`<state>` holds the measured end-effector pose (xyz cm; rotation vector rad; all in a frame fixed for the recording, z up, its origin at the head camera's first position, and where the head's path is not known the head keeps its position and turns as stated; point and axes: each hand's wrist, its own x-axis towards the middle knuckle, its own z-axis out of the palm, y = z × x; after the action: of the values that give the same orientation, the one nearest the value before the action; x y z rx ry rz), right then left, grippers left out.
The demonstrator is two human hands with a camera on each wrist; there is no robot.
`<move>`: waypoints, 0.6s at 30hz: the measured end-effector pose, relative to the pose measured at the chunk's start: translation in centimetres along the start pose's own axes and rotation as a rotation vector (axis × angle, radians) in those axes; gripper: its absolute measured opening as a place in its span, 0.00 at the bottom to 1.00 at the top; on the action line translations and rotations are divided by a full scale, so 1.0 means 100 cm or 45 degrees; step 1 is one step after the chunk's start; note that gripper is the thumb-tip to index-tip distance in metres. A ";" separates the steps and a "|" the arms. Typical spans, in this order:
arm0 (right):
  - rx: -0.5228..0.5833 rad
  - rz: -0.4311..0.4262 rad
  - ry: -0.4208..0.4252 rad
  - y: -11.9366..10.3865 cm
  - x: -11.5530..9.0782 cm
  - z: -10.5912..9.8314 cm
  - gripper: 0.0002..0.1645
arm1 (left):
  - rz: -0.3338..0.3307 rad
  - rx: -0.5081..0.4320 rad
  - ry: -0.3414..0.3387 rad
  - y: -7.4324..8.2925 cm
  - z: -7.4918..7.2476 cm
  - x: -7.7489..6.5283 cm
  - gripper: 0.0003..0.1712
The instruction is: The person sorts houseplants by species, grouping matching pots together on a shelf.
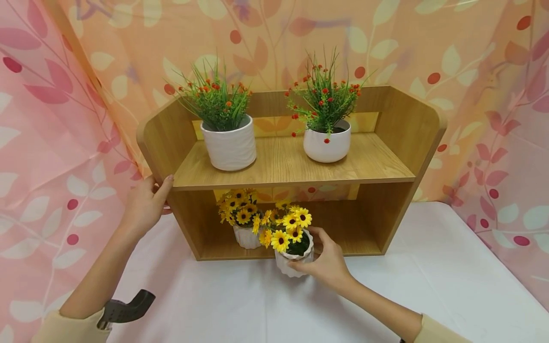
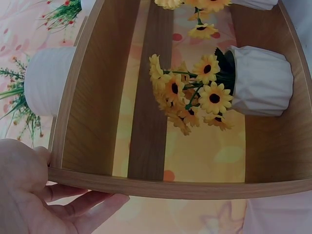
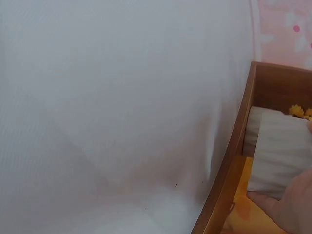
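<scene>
A two-tier wooden shelf (image 1: 274,178) stands on the white tablecloth. My left hand (image 1: 143,205) holds its left side panel, the thumb at the front edge and the fingers along the outer face, as the left wrist view shows. My right hand (image 1: 328,259) grips a white ribbed flowerpot (image 1: 291,264) with yellow sunflower-like blooms (image 1: 289,228), thumb in front and fingers at the far side. That pot is at the front edge of the lower tier. Behind it, to the left, a similar flowerpot (image 2: 263,80) with yellow flowers (image 2: 192,95) stands inside the lower tier.
On the upper tier stand two white pots, a textured one (image 1: 229,147) at left and a smooth round one (image 1: 327,145) at right, both with red-flowered grass. Patterned curtains (image 1: 274,43) hang behind and at the sides. White cloth (image 3: 112,97) covers the table in front.
</scene>
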<state>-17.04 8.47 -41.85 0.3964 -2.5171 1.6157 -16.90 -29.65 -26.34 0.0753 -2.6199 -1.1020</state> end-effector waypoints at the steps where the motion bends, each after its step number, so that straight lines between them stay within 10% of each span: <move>1: -0.013 -0.002 0.006 0.001 0.001 -0.002 0.53 | -0.001 -0.001 0.001 0.000 0.000 0.000 0.38; 18: -0.182 0.009 0.140 0.022 0.026 -0.024 0.51 | -0.012 -0.028 -0.021 0.000 -0.001 -0.001 0.38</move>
<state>-20.29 11.17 -42.12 0.2754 -2.5328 1.4075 -16.82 -29.69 -26.31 0.0744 -2.6236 -1.1392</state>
